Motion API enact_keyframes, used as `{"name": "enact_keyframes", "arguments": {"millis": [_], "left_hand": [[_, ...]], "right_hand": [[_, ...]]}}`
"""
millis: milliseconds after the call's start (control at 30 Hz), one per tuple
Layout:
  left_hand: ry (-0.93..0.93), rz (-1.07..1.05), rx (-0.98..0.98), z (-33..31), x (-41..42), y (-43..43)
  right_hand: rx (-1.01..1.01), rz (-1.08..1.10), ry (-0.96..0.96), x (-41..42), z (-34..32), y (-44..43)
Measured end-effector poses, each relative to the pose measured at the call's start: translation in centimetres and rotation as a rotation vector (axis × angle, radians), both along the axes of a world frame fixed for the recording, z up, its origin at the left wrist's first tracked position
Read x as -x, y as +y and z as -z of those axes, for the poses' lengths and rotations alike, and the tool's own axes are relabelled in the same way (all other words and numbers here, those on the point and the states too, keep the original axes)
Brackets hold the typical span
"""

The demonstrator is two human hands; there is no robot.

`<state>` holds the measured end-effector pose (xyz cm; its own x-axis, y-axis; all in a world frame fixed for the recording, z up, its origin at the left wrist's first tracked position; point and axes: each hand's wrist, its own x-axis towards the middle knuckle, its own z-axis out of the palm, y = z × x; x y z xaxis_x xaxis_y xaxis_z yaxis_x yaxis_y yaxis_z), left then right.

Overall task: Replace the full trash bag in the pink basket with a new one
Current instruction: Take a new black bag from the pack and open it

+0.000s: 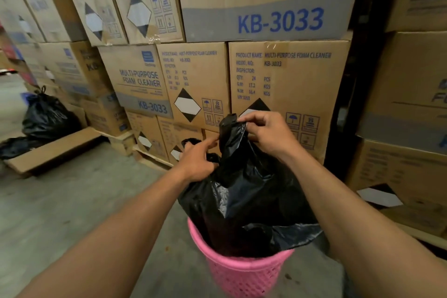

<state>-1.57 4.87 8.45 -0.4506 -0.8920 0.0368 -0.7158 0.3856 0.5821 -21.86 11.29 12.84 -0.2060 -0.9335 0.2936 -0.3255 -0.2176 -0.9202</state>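
Rising out of the pink basket (244,273), the glossy, crinkled black trash bag (246,201) is gripped by both hands: one top flap is pinched shut by the right hand (268,132), another is clutched by the left hand (197,161). Stacked cardboard boxes (287,80) are packed close behind. Well apart at left, a tied black bag (47,116) is seen beside a flattened carton (53,150) on the concrete floor (72,201).

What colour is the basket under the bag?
Pink, with a lattice of small holes. The basket shows in the head view, the only one.
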Motion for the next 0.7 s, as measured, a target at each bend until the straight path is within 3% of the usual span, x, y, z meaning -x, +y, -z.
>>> {"name": "enact_keyframes", "arguments": {"millis": [200, 333, 500, 700], "left_hand": [[0.298, 0.046, -0.060, 2.0, 1.0, -1.9], [0.304, 0.046, -0.014, 2.6, 0.8, -2.9], [0.308, 0.056, 0.100, 0.6, -0.2, -5.3], [0.088, 0.130, 0.459, -0.9, -1.1, -6.2]], "right_hand": [[-0.019, -0.040, -0.110, 1.1, 0.4, -0.9], [-0.028, -0.016, -0.123, 0.8, 0.6, -1.6], [0.031, 0.189, 0.015, 1.4, 0.1, -1.4], [0.025, 0.446, 0.155, 0.8, 1.7, -0.4]]}}
